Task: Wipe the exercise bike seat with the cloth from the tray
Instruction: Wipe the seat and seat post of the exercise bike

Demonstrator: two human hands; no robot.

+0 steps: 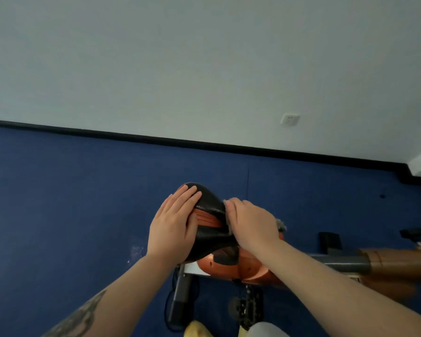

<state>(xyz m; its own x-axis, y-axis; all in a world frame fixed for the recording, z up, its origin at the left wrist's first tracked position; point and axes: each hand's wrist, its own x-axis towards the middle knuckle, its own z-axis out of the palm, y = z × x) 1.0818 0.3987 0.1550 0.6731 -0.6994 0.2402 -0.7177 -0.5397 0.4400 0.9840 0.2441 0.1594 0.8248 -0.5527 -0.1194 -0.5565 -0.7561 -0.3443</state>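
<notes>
Head view, 1 camera, looking forward and down.

Seat [210, 210]: black textured saddle with an orange centre strip, mounted on the orange body of the exercise bike [233, 266]. The seat sits in the lower middle of the picture, above the blue floor [71, 190].

Left hand [173, 227]: laid flat on the left half of the seat, palm down, fingers extended and close together, fingertips reaching toward the far end. It grips nothing; it presses on the seat surface.

Right hand [252, 224]: placed against the right edge of the seat, fingers curled down over a grey cloth [281, 224]. The cloth is mostly hidden under the hand; fringes of it show at the fingertips against the seat edge and behind the hand on the right. The hand is closed on the cloth, and the cloth touches the seat.

Surroundings: a grey bar [338, 261] runs from the bike body toward the right edge. A black pedal [247, 305] sits below the body. A white wall [204, 69] with 1 socket [289, 119] stands behind, edged by a black skirting [131, 136].
</notes>
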